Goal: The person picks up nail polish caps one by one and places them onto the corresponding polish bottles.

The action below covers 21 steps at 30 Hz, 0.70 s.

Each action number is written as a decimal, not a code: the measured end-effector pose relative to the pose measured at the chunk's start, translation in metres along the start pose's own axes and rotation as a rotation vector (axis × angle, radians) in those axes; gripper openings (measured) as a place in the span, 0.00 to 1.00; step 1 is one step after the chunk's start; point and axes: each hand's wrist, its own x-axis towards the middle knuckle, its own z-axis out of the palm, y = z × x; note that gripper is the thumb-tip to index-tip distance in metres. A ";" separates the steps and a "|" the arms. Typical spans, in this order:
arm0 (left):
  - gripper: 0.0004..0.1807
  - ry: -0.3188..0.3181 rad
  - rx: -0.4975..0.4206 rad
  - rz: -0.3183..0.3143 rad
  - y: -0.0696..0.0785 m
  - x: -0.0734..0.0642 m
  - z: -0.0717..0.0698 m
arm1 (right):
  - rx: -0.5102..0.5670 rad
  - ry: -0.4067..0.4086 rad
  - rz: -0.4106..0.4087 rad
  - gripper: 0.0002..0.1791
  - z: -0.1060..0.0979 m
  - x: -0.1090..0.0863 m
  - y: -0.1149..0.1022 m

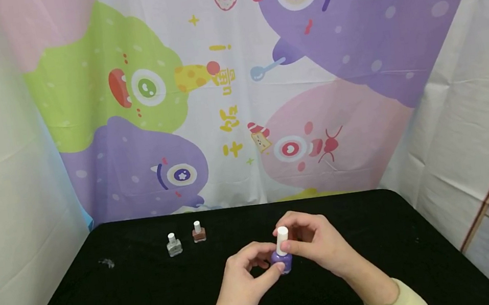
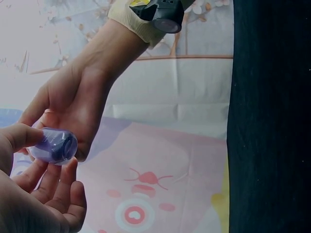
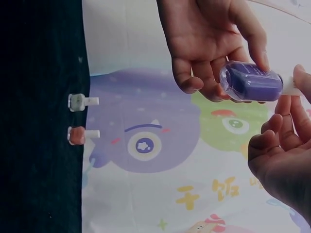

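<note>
A purple nail polish bottle (image 1: 281,262) with a white cap (image 1: 282,240) is held upright above the black table by both hands. The left hand (image 1: 252,274) grips the glass body between thumb and fingers. With thumb and fingers, the right hand (image 1: 314,240) pinches the white cap. In the right wrist view, the purple bottle (image 3: 252,82) shows its base, with the left thumb along its side. The left wrist view has the same bottle (image 2: 56,145) between the two hands, its cap hidden there.
On the table (image 1: 143,300) at the back left stand a clear or silvery nail polish bottle (image 1: 174,246) and a reddish-brown one (image 1: 198,233), both white-capped. A small shiny scrap (image 1: 107,263) lies farther left. Behind hangs a cartoon-printed curtain (image 1: 230,185).
</note>
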 end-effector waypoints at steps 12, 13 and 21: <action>0.11 0.000 -0.005 0.008 0.001 0.000 0.001 | 0.029 0.008 -0.026 0.08 0.002 0.002 0.001; 0.11 -0.001 -0.003 0.009 0.001 0.000 0.001 | 0.030 0.010 -0.022 0.08 0.002 0.002 0.001; 0.11 0.015 -0.007 0.010 0.000 0.000 0.000 | 0.032 0.033 0.056 0.11 0.003 0.001 -0.001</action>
